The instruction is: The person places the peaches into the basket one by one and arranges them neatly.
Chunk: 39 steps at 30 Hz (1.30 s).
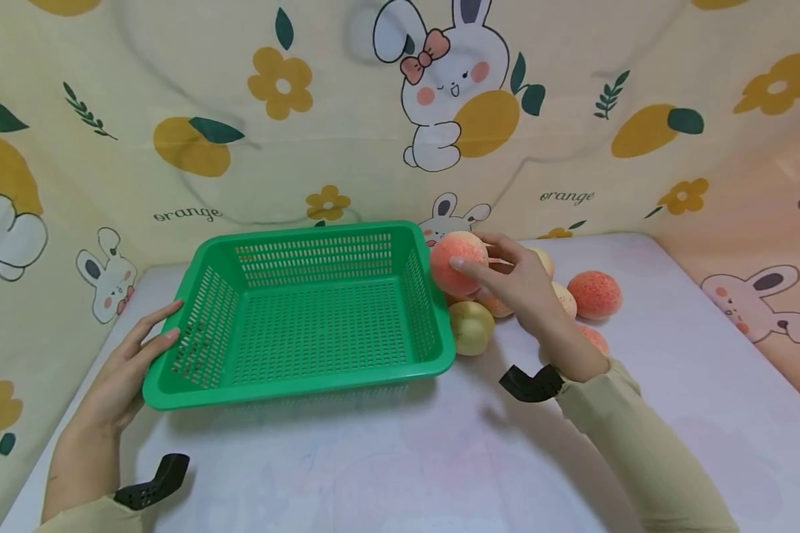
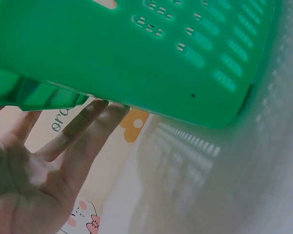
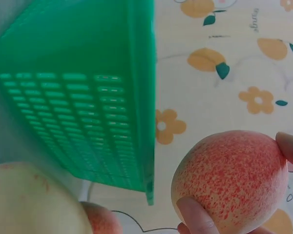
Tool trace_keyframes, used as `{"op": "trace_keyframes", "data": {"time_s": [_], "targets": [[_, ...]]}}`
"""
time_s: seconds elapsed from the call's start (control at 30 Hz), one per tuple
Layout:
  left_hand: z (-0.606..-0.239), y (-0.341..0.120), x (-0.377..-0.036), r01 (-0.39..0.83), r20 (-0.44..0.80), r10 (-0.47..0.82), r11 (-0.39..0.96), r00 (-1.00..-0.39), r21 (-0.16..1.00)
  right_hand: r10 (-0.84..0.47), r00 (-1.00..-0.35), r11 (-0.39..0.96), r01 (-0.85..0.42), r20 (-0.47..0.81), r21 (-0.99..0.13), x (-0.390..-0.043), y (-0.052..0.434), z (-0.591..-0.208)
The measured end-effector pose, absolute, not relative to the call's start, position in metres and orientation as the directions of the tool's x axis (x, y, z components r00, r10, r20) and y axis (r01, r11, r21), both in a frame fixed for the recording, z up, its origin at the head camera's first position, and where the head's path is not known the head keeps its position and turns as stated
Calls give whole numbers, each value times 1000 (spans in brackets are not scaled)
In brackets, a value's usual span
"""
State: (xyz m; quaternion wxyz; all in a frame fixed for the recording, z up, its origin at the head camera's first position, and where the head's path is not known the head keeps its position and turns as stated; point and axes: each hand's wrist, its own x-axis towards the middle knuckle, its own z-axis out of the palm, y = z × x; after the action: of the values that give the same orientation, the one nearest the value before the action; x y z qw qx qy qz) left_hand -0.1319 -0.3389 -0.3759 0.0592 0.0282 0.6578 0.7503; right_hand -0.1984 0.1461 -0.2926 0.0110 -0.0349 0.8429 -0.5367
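right hand (image 1: 520, 285) holds a speckled pink-red peach (image 1: 458, 263) lifted off the table, fingertips curled round it, thumb under. the peach sits just beside the right rim of the green plastic basket (image 1: 307, 385), at about rim height, outside the basket. right wrist view confirms: peach (image 3: 230, 181) pinched between fingertips (image 3: 198, 214) below and another fingertip at its upper right, slotted basket wall (image 3: 88, 122) close to its left.

left hand (image 1: 130, 363) lies against the basket's left rim, fingers straight and relaxed, touching the outer edge; nothing gripped. left wrist view: palm open, fingers (image 2: 83, 129) stretched up to the underside of the basket rim (image 2: 136, 63).

basket stands on the pale table (image 1: 400, 459), slightly turned, its inside bare of fruit in the head view.

to the right of the basket a cluster of fruit rests on the table: a yellow-green fruit (image 1: 470, 327) touching or just beside the basket's right front corner, a second red peach (image 1: 594, 294) further right, a pale fruit (image 1: 565, 298) partly hidden behind the right hand, another reddish one (image 1: 593, 338) half hidden by the wrist. exact count behind the hand cannot be told.

beige sleeves on both arms; a black mount (image 1: 530, 383) at the right wrist, another (image 1: 153, 481) at the left. backdrop cloth (image 1: 240, 111) printed with rabbits, oranges, flowers, on all sides of the table.
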Motion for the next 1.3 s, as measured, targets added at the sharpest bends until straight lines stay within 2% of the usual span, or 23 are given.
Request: {"op": "trace_keyframes", "data": {"time_s": [0.27, 0.47, 0.9, 1.3], "targets": [[-374, -339, -131, -71, -59, 106, -118, -993, 990, -82, -996, 363, 13, -46, -932, -215, 134, -285], [-373, -338, -132, -69, -59, 97, -101, -994, 992, -79, -995, 395, 30, -66, -918, -227, 123, -279], [-372, -336, -131, -62, -50, 100, -114, -994, 992, -122, -979, 253, 129, -164, -959, -254, 93, -273], [-371, -334, -129, -83, -78, 63, -82, -995, 993, -158, -964, 213, 179, -215, -960, -273, 64, -276]]}}
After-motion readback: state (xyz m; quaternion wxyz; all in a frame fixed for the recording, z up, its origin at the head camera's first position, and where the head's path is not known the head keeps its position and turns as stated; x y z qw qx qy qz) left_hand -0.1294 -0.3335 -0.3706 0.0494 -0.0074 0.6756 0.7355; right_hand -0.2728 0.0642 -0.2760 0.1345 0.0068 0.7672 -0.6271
